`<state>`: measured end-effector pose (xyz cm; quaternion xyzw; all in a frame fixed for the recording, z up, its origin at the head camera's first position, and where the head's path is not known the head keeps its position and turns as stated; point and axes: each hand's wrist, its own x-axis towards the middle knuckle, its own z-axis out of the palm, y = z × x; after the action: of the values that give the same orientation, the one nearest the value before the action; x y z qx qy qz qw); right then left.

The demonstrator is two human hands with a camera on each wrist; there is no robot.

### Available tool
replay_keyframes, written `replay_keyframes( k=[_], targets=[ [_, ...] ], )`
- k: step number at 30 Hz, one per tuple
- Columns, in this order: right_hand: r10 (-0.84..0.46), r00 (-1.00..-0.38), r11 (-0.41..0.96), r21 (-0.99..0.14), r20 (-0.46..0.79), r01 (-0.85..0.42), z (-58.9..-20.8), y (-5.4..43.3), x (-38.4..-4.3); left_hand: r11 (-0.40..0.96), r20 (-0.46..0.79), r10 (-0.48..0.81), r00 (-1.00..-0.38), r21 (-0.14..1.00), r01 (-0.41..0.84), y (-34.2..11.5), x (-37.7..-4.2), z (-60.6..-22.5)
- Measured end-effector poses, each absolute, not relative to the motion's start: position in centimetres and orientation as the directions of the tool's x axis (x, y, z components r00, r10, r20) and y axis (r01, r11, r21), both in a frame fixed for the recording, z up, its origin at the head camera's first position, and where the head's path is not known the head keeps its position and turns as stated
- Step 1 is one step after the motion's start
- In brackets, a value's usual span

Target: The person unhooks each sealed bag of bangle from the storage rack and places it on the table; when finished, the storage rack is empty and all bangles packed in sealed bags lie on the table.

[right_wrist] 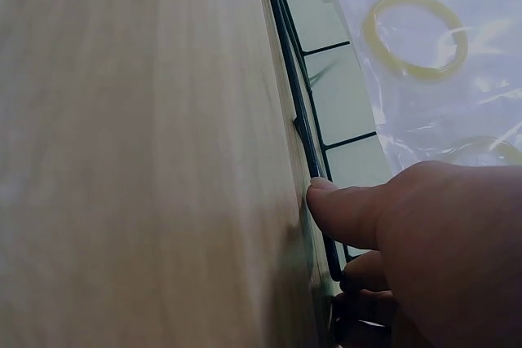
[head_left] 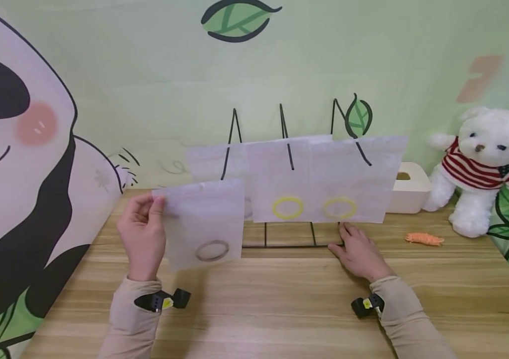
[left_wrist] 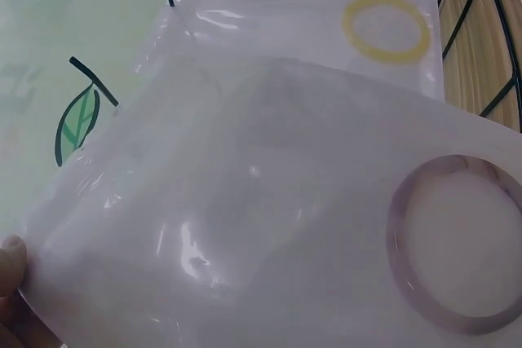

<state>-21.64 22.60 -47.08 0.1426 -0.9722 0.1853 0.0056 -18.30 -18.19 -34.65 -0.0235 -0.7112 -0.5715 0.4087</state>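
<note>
My left hand [head_left: 142, 224] pinches the top left corner of a translucent plastic bag [head_left: 205, 214] between thumb and fingers. A greyish-purple bangle [left_wrist: 457, 246] shows in the bag's lower part. This bag is in front of a black wire rack [head_left: 265, 234], below the tip of its left hook. Other bags [head_left: 277, 174] hang from the rack's hooks, two of them with a yellow bangle [head_left: 288, 208] inside. At the rack's front right base corner, my right hand [head_left: 360, 252] holds the wire, its thumb [right_wrist: 347, 209] against the front bar.
Behind the rack's right side stands a white tissue box [head_left: 409, 192]. Farther right sits a white teddy bear [head_left: 488, 164] in a striped top. A bundle of orange cord [head_left: 424, 239] lies on the wooden table [head_left: 281, 309]. A panda-printed backdrop [head_left: 155, 75] rises behind.
</note>
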Motion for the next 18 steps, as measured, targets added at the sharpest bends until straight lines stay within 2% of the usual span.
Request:
replay_keyframes(
  k=[18],
  targets=[
    [-0.274,-0.96,0.894,-0.352,0.062,-0.278,-47.1,22.6,-21.7,0.339,0.527,-0.469,-0.709,0.849,0.406,-20.9,-19.6,-35.8]
  ],
)
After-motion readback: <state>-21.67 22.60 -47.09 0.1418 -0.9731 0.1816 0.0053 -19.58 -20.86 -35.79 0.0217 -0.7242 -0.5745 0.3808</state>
